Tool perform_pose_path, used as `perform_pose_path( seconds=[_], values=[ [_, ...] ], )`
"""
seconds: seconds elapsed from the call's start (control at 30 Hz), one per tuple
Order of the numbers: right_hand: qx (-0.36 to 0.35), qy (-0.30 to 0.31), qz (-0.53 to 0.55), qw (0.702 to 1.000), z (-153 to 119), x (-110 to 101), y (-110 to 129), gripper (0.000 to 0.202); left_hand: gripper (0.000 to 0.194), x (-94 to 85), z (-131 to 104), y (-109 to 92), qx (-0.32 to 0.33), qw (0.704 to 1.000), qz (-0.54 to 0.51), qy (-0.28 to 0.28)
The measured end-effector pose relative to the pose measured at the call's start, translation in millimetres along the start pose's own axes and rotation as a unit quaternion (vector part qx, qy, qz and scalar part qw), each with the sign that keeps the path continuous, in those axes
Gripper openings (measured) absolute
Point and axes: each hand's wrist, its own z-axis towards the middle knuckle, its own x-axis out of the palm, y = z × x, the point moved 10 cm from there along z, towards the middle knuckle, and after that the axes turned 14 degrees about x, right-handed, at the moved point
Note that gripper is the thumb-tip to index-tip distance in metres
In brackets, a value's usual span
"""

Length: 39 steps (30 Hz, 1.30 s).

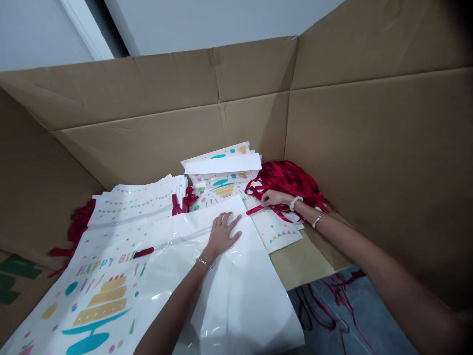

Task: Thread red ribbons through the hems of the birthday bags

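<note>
Head view: your left hand (pixel 220 237) lies spread on glossy white plastic sheeting (pixel 251 291); your right hand (pixel 274 198) pinches narrow red satin ribbon (pixel 254 210) toward the bench's (pixel 305 261) right edge. Likely light, limp, slippery: grip near its end.

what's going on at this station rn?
A person's left hand lies flat on a large white sheet. The right hand holds a red ribbon whose end is at the sheet's edge. A heap of red ribbon sits beyond the right hand, against the cardboard wall. Printed "HAPPY BI…" cake sheets lie at the left.
</note>
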Motion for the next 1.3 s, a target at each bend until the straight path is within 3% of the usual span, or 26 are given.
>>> perform_pose_path(
  seconds=[0.17, 0.27, 0.37, 0.57, 0.73, 0.9, 1.07, 1.3],
  values=[
    [-0.012, 0.037, 0.015, 0.999, 20, 52, 38, 0.024, 0.058, 0.9, -1, 1, 0.0, 1.0, -0.001, -0.003],
    [-0.045, 0.049, 0.032, 0.997, 21, 62, 52, 0.026, 0.057, 2.3, -2, 3, -0.006, 1.0, -0.001, 0.0],
    [-0.052, 0.056, 0.029, 0.997, 19, 55, 46, 0.028, 0.056, 3.2, -3, 4, -0.007, 1.0, -0.005, 0.002],
    [-0.025, 0.014, 0.012, 1.0, 15, 17, 12, 0.035, 0.054, 3.8, -3, 4, -0.005, 1.0, -0.011, -0.003],
    [0.004, 0.003, -0.031, 1.0, 11, 6, -8, 0.047, 0.054, 5.0, -3, 5, -0.007, 1.0, -0.017, 0.001],
    [-0.013, -0.024, -0.066, 0.997, 11, 6, -11, 0.05, 0.054, 5.3, -3, 5, -0.006, 1.0, -0.02, 0.002],
    [-0.035, -0.067, -0.045, 0.996, 9, 11, -11, 0.034, 0.054, 4.4, -3, 5, -0.004, 1.0, -0.023, -0.004],
    [-0.019, -0.045, 0.0, 0.999, 10, 18, -18, 0.016, 0.054, 4.6, -3, 4, -0.007, 1.0, -0.027, 0.003]
  ],
)
